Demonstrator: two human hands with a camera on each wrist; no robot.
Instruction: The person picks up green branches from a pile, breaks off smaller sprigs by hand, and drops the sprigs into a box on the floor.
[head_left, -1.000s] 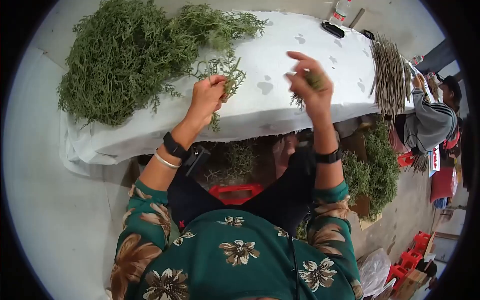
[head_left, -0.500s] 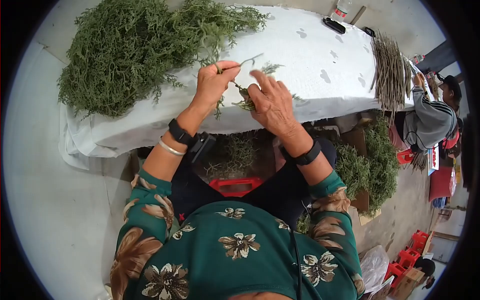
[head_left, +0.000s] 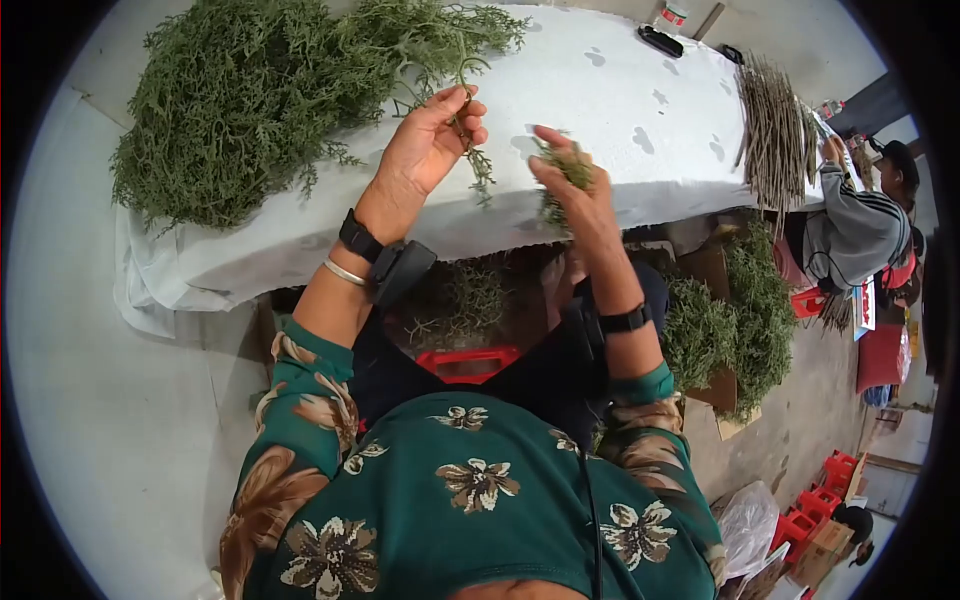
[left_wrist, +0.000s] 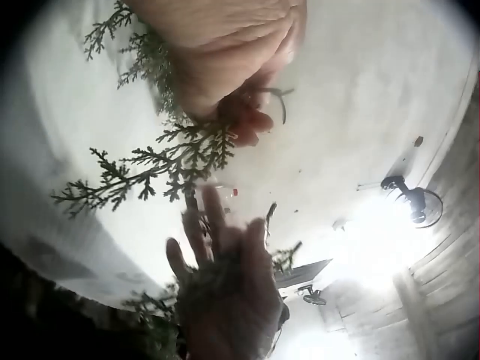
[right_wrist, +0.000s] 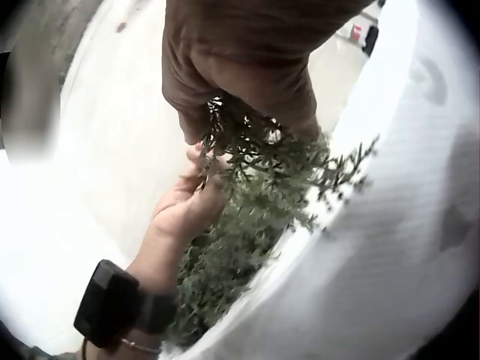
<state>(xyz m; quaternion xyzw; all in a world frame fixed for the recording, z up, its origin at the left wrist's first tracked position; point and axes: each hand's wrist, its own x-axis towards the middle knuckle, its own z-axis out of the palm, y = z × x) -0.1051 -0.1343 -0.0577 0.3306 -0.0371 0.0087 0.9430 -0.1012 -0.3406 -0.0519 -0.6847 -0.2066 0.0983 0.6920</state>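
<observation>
My left hand point(head_left: 420, 148) pinches a green artificial sprig point(head_left: 481, 172) above the white-covered table, its thin stem curling up past the fingertips. In the left wrist view the scale-leaved sprig point(left_wrist: 112, 184) hangs out to the side of the fingers. A short way to the right, my right hand point(head_left: 590, 200) holds a small bunch of similar sprigs point(head_left: 568, 168) against the palm, with index finger and thumb stretched toward the left hand. Leafy ends of that bunch point(right_wrist: 277, 161) fill the space below the palm in the right wrist view.
A large heap of green sprigs point(head_left: 230, 110) covers the table's left end. Brown sticks point(head_left: 775, 140) lie at the right end, near a black case point(head_left: 660, 41) and a bottle point(head_left: 671, 16). More greenery point(head_left: 755, 320) stands below; another person point(head_left: 860, 235) sits at right.
My right hand came in to the left hand's sprig, then drew back rightward with its bunch. The left hand has turned palm up and still holds a sprig.
</observation>
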